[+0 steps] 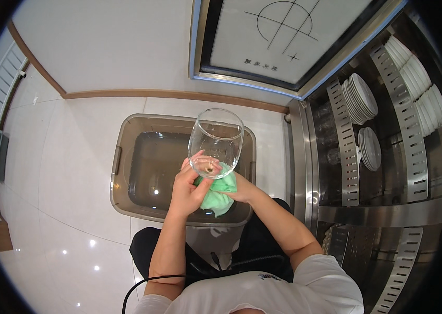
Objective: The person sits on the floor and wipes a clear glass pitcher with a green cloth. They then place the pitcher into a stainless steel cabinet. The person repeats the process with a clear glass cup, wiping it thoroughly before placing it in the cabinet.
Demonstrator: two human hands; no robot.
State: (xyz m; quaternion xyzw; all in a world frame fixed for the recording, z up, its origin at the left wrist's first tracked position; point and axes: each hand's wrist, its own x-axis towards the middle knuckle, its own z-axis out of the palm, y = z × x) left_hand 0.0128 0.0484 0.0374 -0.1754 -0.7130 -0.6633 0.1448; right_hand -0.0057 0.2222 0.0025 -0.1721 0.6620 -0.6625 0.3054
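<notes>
A clear drinking glass, with a rounded bowl like a wine glass's, is held over a plastic tub. Around its lower part are the fingers of my left hand; any stem or foot is hidden. In my right hand is a light green cloth, bunched beneath the glass and touching its base area. My right fingers are partly hidden behind the glass and cloth. The brown translucent tub holds water and stands on the floor before my knees.
To the right, an open steel cabinet holds stacked white plates, bowls and glassware. Its glass-panelled door stands out over the far side. A black cable crosses my lap. A white wall rises behind the tub.
</notes>
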